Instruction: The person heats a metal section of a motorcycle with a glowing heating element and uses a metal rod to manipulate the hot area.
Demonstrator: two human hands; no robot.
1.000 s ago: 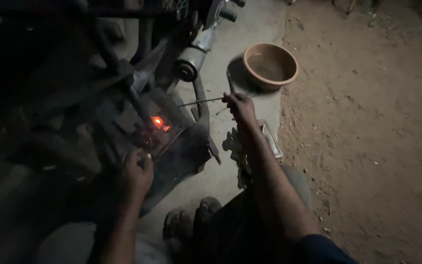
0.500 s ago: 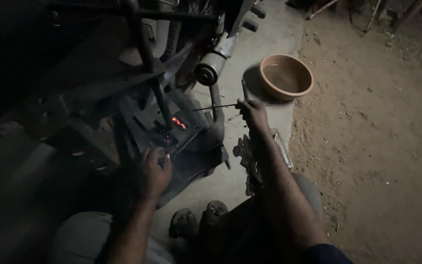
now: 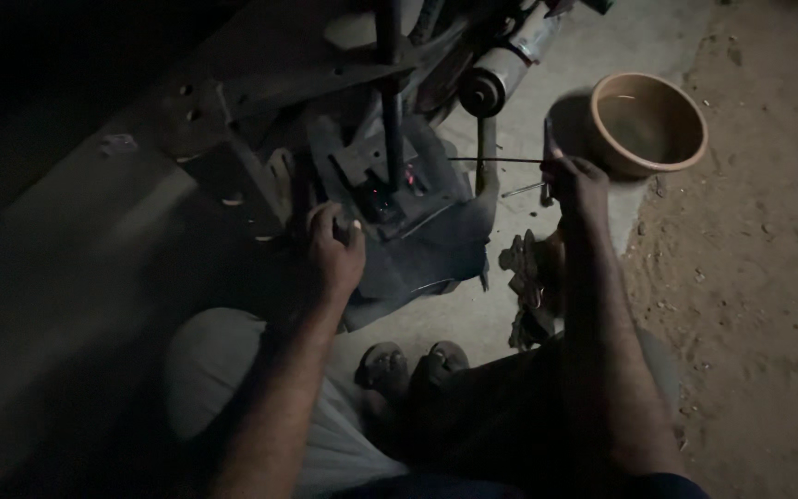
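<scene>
The scene is dim. My right hand (image 3: 576, 185) is closed around a thin metal rod (image 3: 496, 160) that runs level to the left toward a dark metal frame (image 3: 390, 166). A small red glow (image 3: 409, 174) shows on the frame near the rod's far end. My left hand (image 3: 336, 248) is curled against the lower front of the frame, gripping a dark part there. What it grips is too dark to name.
A round tan bowl (image 3: 648, 122) stands on the concrete slab (image 3: 593, 46) just right of my right hand. A cylindrical metal part (image 3: 501, 74) lies above the frame. Sandy ground (image 3: 768, 277) spreads to the right. My sandalled feet (image 3: 413, 365) rest below the frame.
The view has shifted, so the frame and bowl now sit further right and higher. The red glow has dimmed. Both hands keep their hold.
</scene>
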